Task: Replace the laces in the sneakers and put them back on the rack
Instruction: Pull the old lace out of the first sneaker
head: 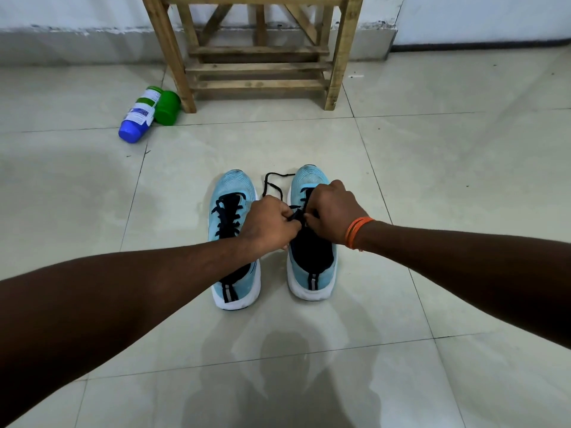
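Two light-blue sneakers with white soles stand side by side on the tiled floor, toes pointing away from me. The left sneaker (230, 193) is laced with a black lace. Over the right sneaker (312, 270) both my hands meet. My left hand (272, 223) pinches the black lace (273, 183) above the tongue, and my right hand (332, 211), with an orange thread band at the wrist, pinches it from the other side. A loose loop of the lace trails on the floor between the two toes.
A wooden slatted shoe rack (258, 67) stands against the wall straight ahead. To its left, a white bottle with a blue cap (139, 117) lies on the floor beside a green cup (167, 108). Pale floor tiles (432, 180) surround the shoes.
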